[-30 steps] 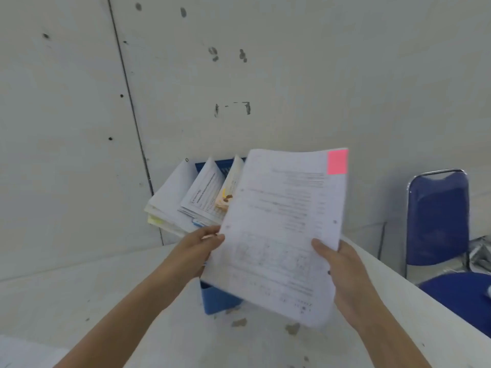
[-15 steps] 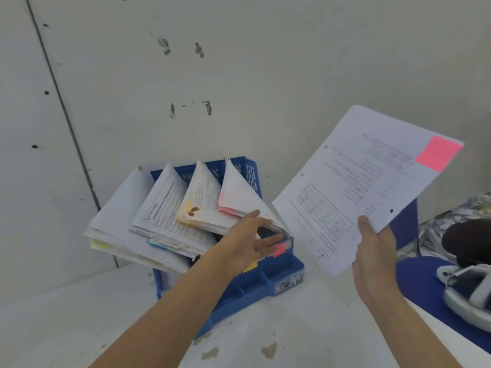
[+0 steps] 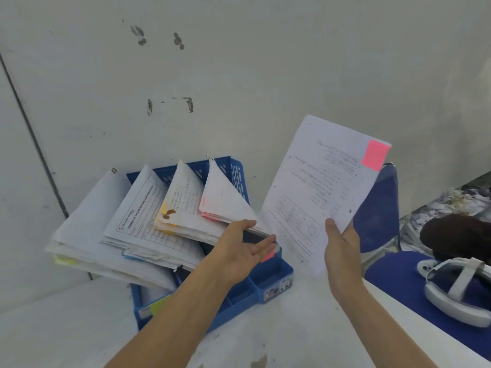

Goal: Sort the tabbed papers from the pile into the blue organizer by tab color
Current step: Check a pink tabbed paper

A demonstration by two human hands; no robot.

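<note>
Pink tab: printed white paper sheet with a pink sticky tab (image 3: 318, 197) is up in the air just right of the organizer, not in any slot yet. It's tilted face-on to the camera, I'd guess so the tab colour is easy to read.
Right hand: the right hand (image 3: 342, 251) pinches the sheet's bottom edge, thumb on the front, fingers behind. The low grip leaves the tab corner in plain view.
Left hand: the left hand (image 3: 239, 251) is relaxed, palm up and fingers straight, at the lower corner of the pink-edged paper stack (image 3: 225, 200). The thumb lies along the corner with the fingers underneath. Looks to me like it's propping that stack so a gap opens for the new sheet.
Organizer: the blue plastic slotted organizer (image 3: 271, 282) sits on the white table (image 3: 265, 341), up near the wall.
Slots: left to right there's a yellow-green-tabbed stack (image 3: 87, 235), a blue-tabbed stack (image 3: 148, 216), an orange-edged stack (image 3: 183, 205), then the pink one. All of them lean left.
Label: a small pink label (image 3: 268, 256) on the front rim sits right by the left fingertips, so that's pretty clearly the pink slot.
Next: probably slide the sheet in beside the pink stack.
Watch out: a floppy sheet held at one edge could buckle, and those leaning stacks look ready to slump.
</note>
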